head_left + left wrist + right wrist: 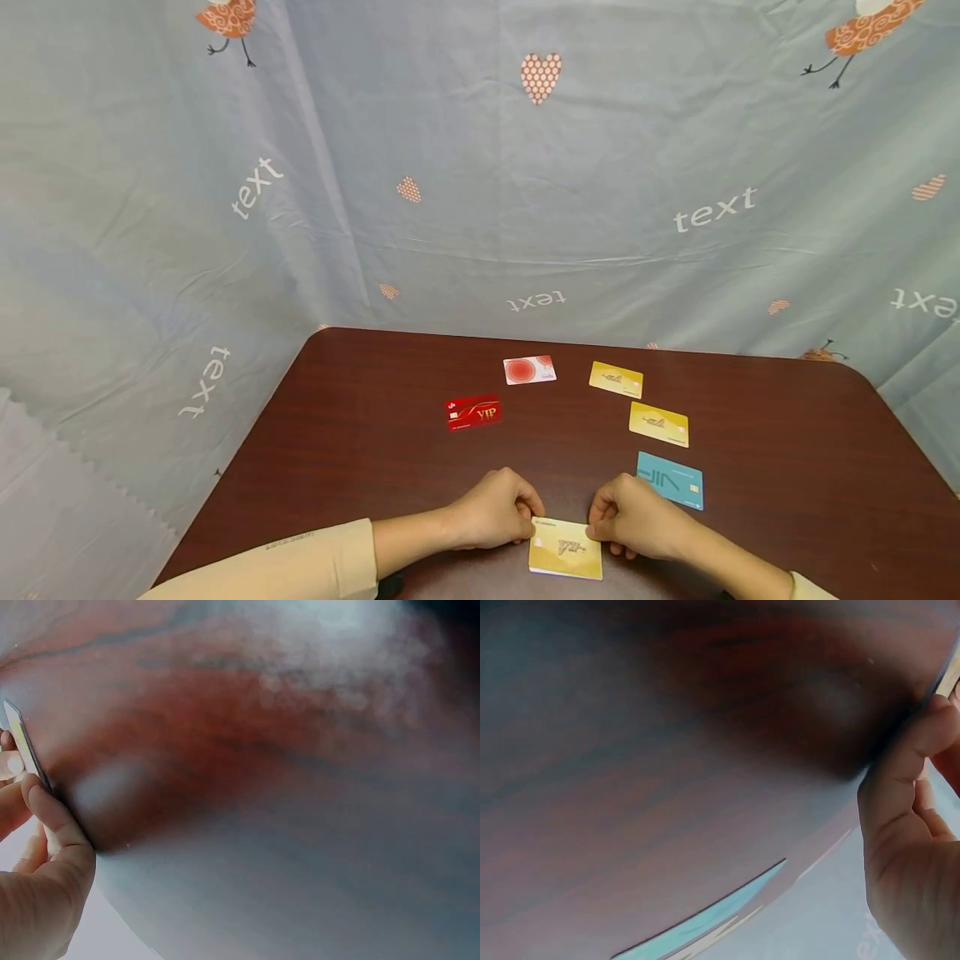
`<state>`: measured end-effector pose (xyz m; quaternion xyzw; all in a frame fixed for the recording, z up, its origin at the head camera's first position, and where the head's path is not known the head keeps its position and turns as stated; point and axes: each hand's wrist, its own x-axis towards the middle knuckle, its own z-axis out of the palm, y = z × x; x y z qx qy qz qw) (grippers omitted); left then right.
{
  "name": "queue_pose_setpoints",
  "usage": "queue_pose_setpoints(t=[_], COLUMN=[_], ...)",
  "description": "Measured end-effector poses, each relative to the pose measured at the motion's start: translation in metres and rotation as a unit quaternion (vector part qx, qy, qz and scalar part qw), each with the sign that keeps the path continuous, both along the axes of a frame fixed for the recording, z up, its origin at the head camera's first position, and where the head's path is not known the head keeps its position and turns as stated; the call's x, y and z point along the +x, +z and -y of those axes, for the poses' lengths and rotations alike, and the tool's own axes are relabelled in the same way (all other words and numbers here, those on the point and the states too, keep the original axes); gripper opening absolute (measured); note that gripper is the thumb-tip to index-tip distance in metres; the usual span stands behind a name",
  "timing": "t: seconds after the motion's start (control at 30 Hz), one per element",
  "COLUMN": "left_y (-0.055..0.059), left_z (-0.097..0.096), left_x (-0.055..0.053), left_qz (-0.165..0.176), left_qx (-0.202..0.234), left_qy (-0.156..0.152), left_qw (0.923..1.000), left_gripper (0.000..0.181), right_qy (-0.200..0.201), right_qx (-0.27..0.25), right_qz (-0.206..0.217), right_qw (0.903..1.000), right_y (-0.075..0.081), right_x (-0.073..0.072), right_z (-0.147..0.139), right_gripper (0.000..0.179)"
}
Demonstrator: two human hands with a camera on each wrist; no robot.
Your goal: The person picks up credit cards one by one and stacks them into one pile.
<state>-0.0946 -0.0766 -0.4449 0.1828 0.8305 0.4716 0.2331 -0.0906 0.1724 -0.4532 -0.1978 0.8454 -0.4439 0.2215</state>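
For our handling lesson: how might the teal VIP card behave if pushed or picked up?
The teal VIP card is probably stiff, since its edges look straight. It looks thin, so likely light. Lying flat on the table, it should slide rather than tip.

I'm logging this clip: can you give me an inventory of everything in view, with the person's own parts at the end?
Card stack: one, gold on top, between both hands; cards in it can't be counted
Red VIP card: one, red, table's left-centre
Round-print card: one, white and red, near the far edge
Farther gold card: one, gold, right of the round-print card
Nearer gold card: one, gold, beyond the teal card
Teal card: one, teal, beside the right hand
Table: one, dark reddish-brown, under the cards
Curtain: grey-blue, printed, around the table; panels can't be counted
Sleeves: two, cream, bottom edge
Left grip: one, bare hand, pinching the stack's left side
Right grip: one, bare hand, pinching its right side
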Motion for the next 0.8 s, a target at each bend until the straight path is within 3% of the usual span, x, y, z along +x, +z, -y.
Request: queue_pose_setpoints(t=[0.8], left_y=[-0.0016], left_z=[0.0004], left_x=[0.0007], left_qz=[-0.021], left_qx=[-0.014], left_qy=[-0.003], left_qw=[0.9997], left_gripper=[0.016], right_qy=[0.012], right_qx=[0.000], right_qz=[-0.013], right_qw=[0.9998], right_y=[-0.0026], right_x=[0.0023], right_z=[-0.0005], right_gripper=[0.023])
